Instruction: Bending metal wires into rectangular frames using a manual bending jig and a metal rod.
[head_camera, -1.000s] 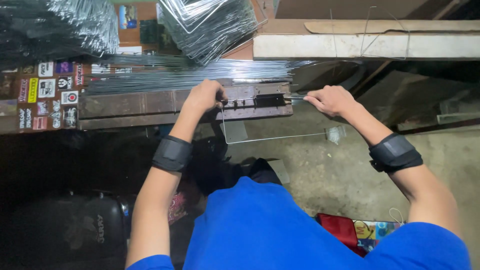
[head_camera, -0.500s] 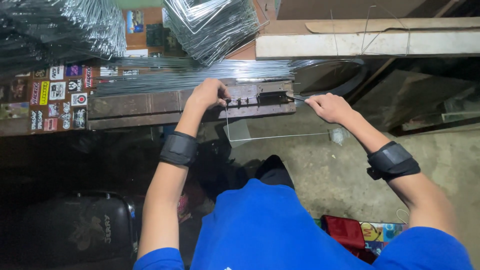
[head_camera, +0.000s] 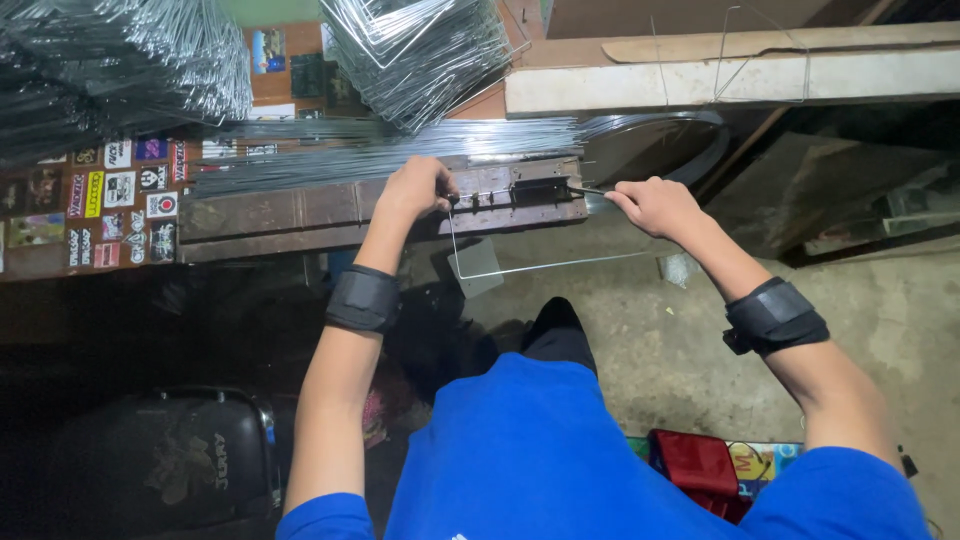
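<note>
Wire (head_camera: 520, 268), bent into a frame, hangs from the jig (head_camera: 515, 190) on the tabletop (head_camera: 270, 215); left hand (head_camera: 415, 188) clamps it there, right hand (head_camera: 655, 205) grips the lever (head_camera: 590, 189); straight rods (head_camera: 400, 150) behind; concrete floor (head_camera: 660, 340) below

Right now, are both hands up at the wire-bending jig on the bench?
Yes: the left hand presses on the jig, and the right hand grips its lever end.

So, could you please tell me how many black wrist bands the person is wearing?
2: one black band on the left forearm, behind the left hand, and one on the right forearm, behind the right hand.
</note>
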